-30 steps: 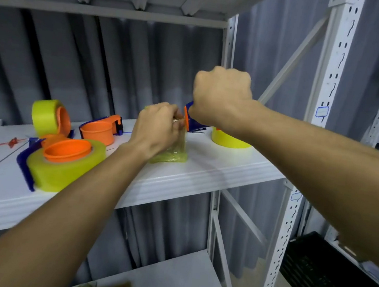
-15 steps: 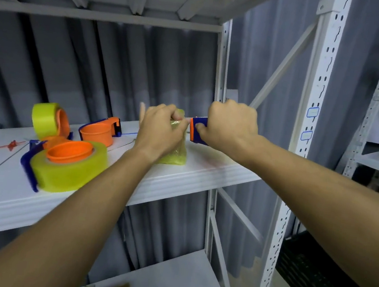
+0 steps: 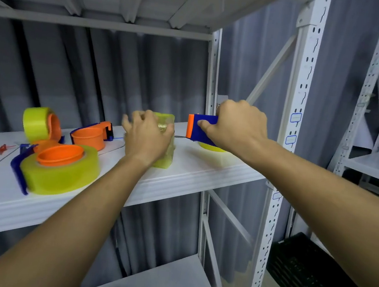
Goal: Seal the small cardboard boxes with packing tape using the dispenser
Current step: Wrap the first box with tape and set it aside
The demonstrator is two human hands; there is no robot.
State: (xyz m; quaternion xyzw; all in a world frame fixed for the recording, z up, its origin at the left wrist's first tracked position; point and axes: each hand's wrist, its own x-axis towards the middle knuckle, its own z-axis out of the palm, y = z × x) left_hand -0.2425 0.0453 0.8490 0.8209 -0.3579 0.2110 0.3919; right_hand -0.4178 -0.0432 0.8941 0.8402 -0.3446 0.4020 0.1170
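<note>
Tape already covers much of the small box (image 3: 164,140), which is seen as a yellowish, shiny block standing on the white shelf (image 3: 180,177) near its right end. The box is held by the left hand (image 3: 148,136), laid over its near side and top with the fingers curled round it; how firmly they press cannot be told, since the hand is slightly blurred. The dispenser (image 3: 201,128) — blue with an orange edge — is gripped tightly in the right hand (image 3: 235,127), fingers wrapped over it and the thumb pressed on its near face, just right of the box and apart from it. A thin dark line is seen between dispenser and box, perhaps the stretched tape, though this is too small to be sure. The wrapping of this box is judged to be nearly finished — what seems left is the cutting of the strip and the smoothing of its end. Further left on the shelf, three other tape rolls (image 3: 62,171) with orange cores are set down. No other boxes can be seen, so the number left cannot be told.
</note>
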